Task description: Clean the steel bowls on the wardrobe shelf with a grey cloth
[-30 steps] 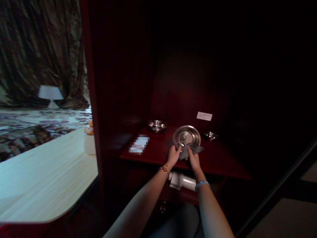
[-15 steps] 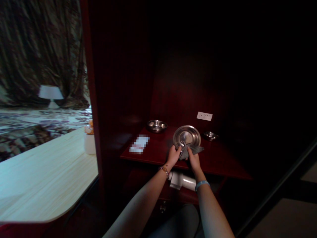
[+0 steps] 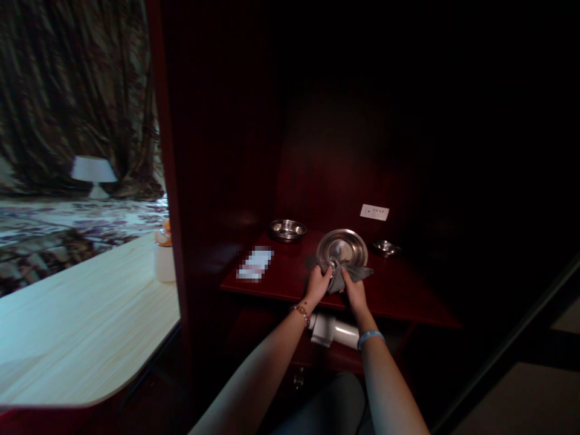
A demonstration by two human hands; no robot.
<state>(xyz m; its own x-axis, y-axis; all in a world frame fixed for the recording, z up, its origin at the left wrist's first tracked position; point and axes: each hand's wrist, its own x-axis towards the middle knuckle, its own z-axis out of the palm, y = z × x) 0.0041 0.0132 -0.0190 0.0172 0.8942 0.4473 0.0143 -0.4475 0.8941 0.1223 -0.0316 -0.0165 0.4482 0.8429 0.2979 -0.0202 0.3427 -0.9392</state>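
Observation:
A round stainless steel plate (image 3: pixel 342 241) is tilted up toward me above the dark red desktop. My left hand (image 3: pixel 319 284) is closed on its near-left rim, the thumb on top. A grey cloth (image 3: pixel 336 279) is bunched over the near edge of the plate, with one corner sticking out to the right. My right hand (image 3: pixel 354 290) pinches this cloth against the near rim, its thumb pressing on the cloth. The fingers under the plate are mostly hidden.
On the desktop (image 3: pixel 389 296) a steel bowl (image 3: pixel 287 229) stands back left, a smaller steel dish (image 3: pixel 386 248) back right. A blurred-out pale item (image 3: pixel 255 264) lies left. Below is a white cylindrical object (image 3: pixel 335 332). A light wooden table (image 3: pixel 90 326) lies beyond the left panel.
My right thumb and the cloth under it have shifted slightly left on the plate. The plate and my left hand stay in nearly the same place.

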